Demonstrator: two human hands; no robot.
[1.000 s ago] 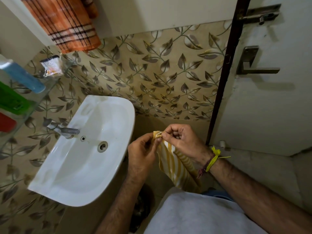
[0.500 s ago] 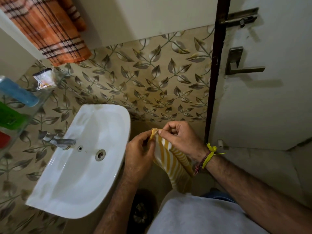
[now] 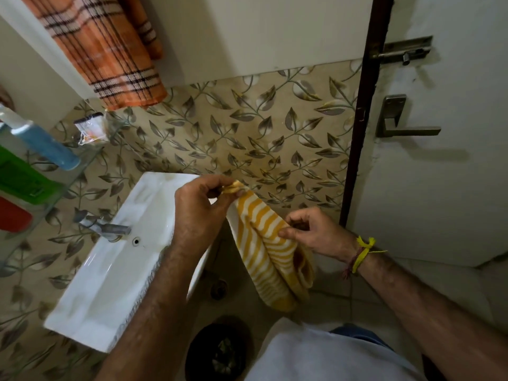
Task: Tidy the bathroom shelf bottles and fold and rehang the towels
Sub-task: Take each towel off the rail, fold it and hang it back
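While the left hand (image 3: 196, 213) pinches its top corner, the striped towel (image 3: 270, 259) hangs lengthwise downward, right hand (image 3: 316, 233) pinching mid-edge.

Single head-worn view, steeply downward, close over hands (image 3: 247, 215) and washbasin (image 3: 115, 270).

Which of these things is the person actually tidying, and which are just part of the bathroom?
Part of the job:
- yellow striped towel, pinched by the left hand and right hand
- orange checked towel, hanging on the wall
- blue bottle and green bottle on the glass shelf

Just there:
- sink
- tap
- door handle
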